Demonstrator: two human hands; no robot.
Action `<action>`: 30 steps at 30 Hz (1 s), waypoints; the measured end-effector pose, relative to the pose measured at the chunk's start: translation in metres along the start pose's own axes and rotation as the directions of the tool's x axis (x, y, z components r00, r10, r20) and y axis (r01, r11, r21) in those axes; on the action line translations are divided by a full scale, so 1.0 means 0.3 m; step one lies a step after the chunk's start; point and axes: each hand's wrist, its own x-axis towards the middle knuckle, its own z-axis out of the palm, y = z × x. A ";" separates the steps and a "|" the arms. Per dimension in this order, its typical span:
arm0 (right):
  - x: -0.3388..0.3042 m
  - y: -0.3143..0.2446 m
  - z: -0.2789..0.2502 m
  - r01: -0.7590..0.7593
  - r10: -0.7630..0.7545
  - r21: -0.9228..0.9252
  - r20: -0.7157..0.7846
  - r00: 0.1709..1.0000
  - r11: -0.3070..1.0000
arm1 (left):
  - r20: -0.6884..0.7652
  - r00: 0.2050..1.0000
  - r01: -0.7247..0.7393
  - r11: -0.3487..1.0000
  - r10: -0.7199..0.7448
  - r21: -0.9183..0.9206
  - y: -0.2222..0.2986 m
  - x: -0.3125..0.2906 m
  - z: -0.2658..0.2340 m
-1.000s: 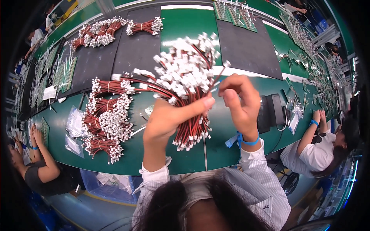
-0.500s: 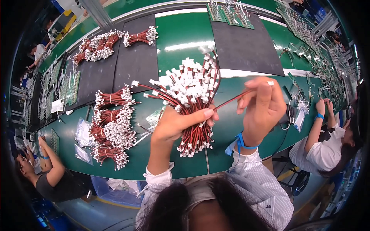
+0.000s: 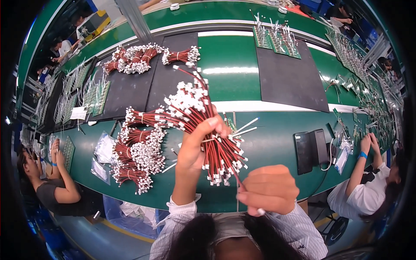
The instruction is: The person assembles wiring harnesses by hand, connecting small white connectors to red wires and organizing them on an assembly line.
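My left hand (image 3: 194, 143) is closed around the middle of a thick bundle of red-and-black wires (image 3: 225, 156) with white connectors at both ends. The upper ends fan out to the left, and one or two wires stick up beyond the rest. Below the bundle, to the right, my right hand (image 3: 271, 188) is closed on a single wire (image 3: 239, 181). That wire runs from the bundle's lower end into my fingers, and a white connector (image 3: 261, 211) shows beneath them. The fingertips of this hand are partly hidden and slightly blurred.
Tied wire bundles (image 3: 141, 151) are stacked on the green table to the left, beside clear plastic bags (image 3: 104, 147). More bundles (image 3: 134, 58) lie on black mats. A black phone-like device (image 3: 304, 151), circuit boards (image 3: 277, 41) and co-workers at both sides are visible.
My right hand has come down and toward me, from the bundle's upper right to below it, still gripping a wire. The held bundle now leans further left at its top.
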 end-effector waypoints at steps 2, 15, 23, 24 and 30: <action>0.001 0.009 0.017 -0.023 0.023 0.005 0.031 0.999 1.000 | -0.009 0.999 -0.041 0.998 0.041 -0.043 0.028 0.004 -0.004; 0.015 0.037 0.033 -0.344 0.339 0.010 0.138 0.930 0.939 | -0.125 0.971 -0.228 0.948 0.204 -0.221 0.100 0.012 -0.039; -0.005 0.109 0.003 -0.410 0.718 0.668 -0.274 0.640 0.621 | -0.139 0.981 -0.115 0.985 0.133 0.130 0.046 -0.006 0.016; -0.017 0.126 -0.002 -0.411 0.752 0.706 -0.262 0.605 0.577 | -0.146 0.982 -0.099 0.982 0.123 0.161 0.041 -0.008 0.021; -0.044 0.125 0.010 -0.075 0.541 0.583 -0.688 0.483 0.809 | -0.156 0.987 -0.038 0.997 0.048 0.066 -0.001 0.017 0.000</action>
